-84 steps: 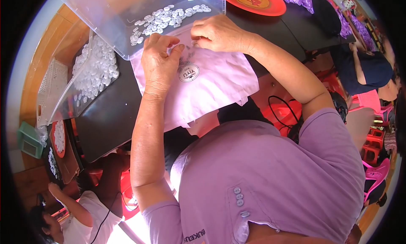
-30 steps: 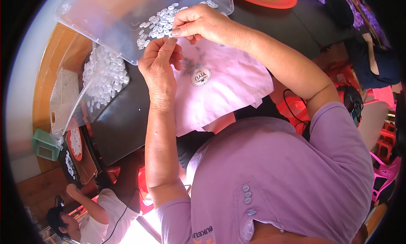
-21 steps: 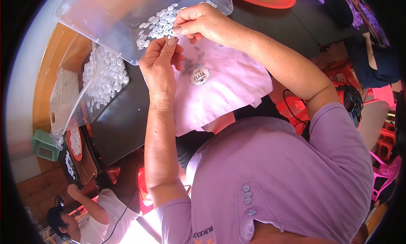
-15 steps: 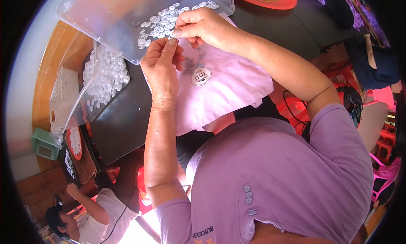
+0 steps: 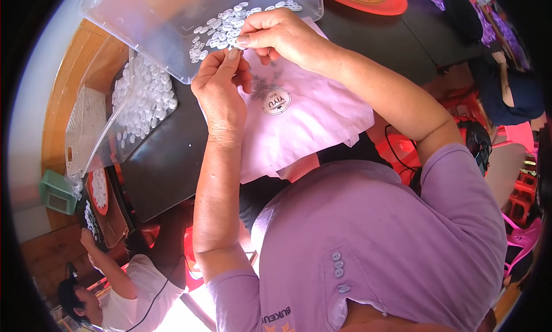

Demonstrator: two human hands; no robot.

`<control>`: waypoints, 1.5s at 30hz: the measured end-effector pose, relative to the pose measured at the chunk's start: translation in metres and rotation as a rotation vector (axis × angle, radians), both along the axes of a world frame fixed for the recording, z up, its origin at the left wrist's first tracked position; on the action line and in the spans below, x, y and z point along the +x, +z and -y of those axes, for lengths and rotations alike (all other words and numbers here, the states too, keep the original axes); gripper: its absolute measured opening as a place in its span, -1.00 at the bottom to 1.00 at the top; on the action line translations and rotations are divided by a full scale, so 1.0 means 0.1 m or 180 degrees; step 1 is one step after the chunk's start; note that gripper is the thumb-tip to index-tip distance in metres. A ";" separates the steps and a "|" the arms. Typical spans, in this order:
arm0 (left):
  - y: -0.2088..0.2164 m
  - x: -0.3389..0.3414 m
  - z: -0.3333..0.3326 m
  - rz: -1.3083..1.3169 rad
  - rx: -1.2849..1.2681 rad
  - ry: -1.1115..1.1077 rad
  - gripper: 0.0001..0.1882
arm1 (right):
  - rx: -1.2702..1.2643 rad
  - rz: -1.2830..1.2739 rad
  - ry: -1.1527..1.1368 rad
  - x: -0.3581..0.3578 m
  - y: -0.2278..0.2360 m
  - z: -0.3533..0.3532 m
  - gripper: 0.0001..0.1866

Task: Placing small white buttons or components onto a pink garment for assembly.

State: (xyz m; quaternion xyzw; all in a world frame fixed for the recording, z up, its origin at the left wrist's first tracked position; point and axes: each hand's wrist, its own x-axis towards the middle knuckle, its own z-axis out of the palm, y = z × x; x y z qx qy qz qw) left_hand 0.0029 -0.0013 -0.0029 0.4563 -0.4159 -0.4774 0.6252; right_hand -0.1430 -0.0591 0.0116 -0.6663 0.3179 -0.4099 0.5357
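Observation:
My left hand [image 5: 221,84] and my right hand [image 5: 276,34] meet at the fingertips above the near edge of a clear plastic bin [image 5: 144,24]. Thumb and forefinger of each are pinched together. A tiny white piece [image 5: 234,47] shows between them, mostly covered by the fingertips. Behind my hands, many small white oval pieces with holes [image 5: 221,31] lie loose on the bin's floor. Under my wrists a pink cloth with a printed round badge [image 5: 322,110] spreads over my lap and the table edge.
Left of my forearm, a clear container [image 5: 123,116] has a heap of white pieces [image 5: 146,96] by it on the dark table [image 5: 161,171]. A red round tray [image 5: 374,1] is at the back right. A green basket [image 5: 57,194] and a person [image 5: 132,292] are at left.
Both hands stay pinched together in nearly the same spot, with only slight finger movement. The view has shifted a little. The person at lower left has raised an arm slightly.

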 end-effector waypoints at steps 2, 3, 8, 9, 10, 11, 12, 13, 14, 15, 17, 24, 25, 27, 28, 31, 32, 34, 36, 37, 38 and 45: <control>0.00 -0.01 0.00 -0.0001 -0.0041 -0.0007 -0.83 | -0.0052 -0.0056 -0.0009 0.00 -0.01 0.01 -0.74; 0.00 0.00 0.00 -0.0004 -0.0043 -0.0005 -0.83 | -0.0054 -0.0058 -0.0007 0.00 -0.02 0.01 -0.74; 0.01 0.00 -0.01 -0.0050 -0.0069 0.0116 -0.85 | -0.0030 -0.0056 -0.0048 -0.01 0.00 0.01 -0.73; 0.01 -0.01 -0.01 -0.0051 -0.0071 0.0112 -0.85 | -0.0031 -0.0057 -0.0052 -0.02 0.00 0.01 -0.73; 0.02 -0.02 -0.01 -0.0008 -0.0082 0.0126 -0.86 | -0.0051 -0.0061 -0.0037 -0.02 -0.01 0.02 -0.73; 0.02 -0.03 -0.02 0.0036 -0.0093 0.0141 -0.86 | -0.0069 -0.0064 -0.0021 -0.02 -0.02 0.02 -0.72; 0.03 -0.03 -0.02 0.0037 -0.0093 0.0137 -0.86 | -0.0068 -0.0063 -0.0025 -0.02 -0.02 0.03 -0.72; 0.03 -0.04 -0.02 0.0173 -0.0082 0.0153 -0.85 | -0.0088 -0.0062 0.0014 -0.02 -0.03 0.03 -0.73; 0.03 -0.04 -0.03 0.0309 -0.0071 0.0169 -0.84 | -0.0106 -0.0061 0.0052 -0.02 -0.03 0.03 -0.73; 0.03 -0.05 -0.03 0.0311 -0.0072 0.0166 -0.84 | -0.0107 -0.0059 0.0049 -0.02 -0.03 0.04 -0.73; 0.03 -0.06 -0.03 0.0496 -0.0088 0.0174 -0.84 | -0.0185 -0.0123 0.0059 -0.03 -0.05 0.05 -0.74; 0.00 -0.05 -0.04 0.0573 0.0013 0.0221 -0.84 | -0.0212 -0.0319 0.0060 0.03 -0.08 0.02 -0.80; 0.00 -0.05 -0.03 0.0533 0.0031 0.0214 -0.84 | -0.0258 -0.0306 0.0048 0.04 -0.09 0.01 -0.79; -0.01 -0.05 -0.03 0.0493 0.0042 0.0209 -0.85 | -0.0312 -0.0293 0.0037 0.05 -0.11 0.01 -0.79; -0.02 -0.04 -0.02 0.0383 0.0041 0.0174 -0.84 | -0.0336 -0.0309 -0.0025 0.06 -0.12 0.00 -0.79; 0.02 -0.04 -0.03 0.0255 0.0057 0.0042 -0.82 | -0.0244 -0.0284 -0.0090 0.03 -0.09 0.01 -0.79; 0.03 -0.04 -0.03 0.0240 0.0080 -0.0050 -0.80 | -0.0121 -0.0241 -0.0089 0.01 -0.09 0.01 -0.79; 0.04 -0.04 -0.03 0.0221 0.0109 -0.0088 -0.80 | -0.0154 -0.0301 -0.0072 0.00 -0.10 0.05 -0.79; 0.04 -0.03 -0.02 0.0211 0.0139 -0.0124 -0.79 | -0.0186 -0.0353 -0.0053 -0.02 -0.09 0.08 -0.78; 0.03 -0.02 -0.01 0.0183 0.0119 0.0064 -0.79 | -0.0400 -0.0562 -0.0147 -0.04 -0.07 0.08 -0.77; 0.02 -0.01 0.00 0.0152 0.0099 0.0251 -0.79 | -0.0615 -0.0774 -0.0242 -0.06 -0.05 0.09 -0.76; 0.03 0.06 0.02 0.0142 0.0041 0.0499 -0.83 | -0.2268 -0.3110 -0.0663 -0.20 -0.08 0.09 -0.81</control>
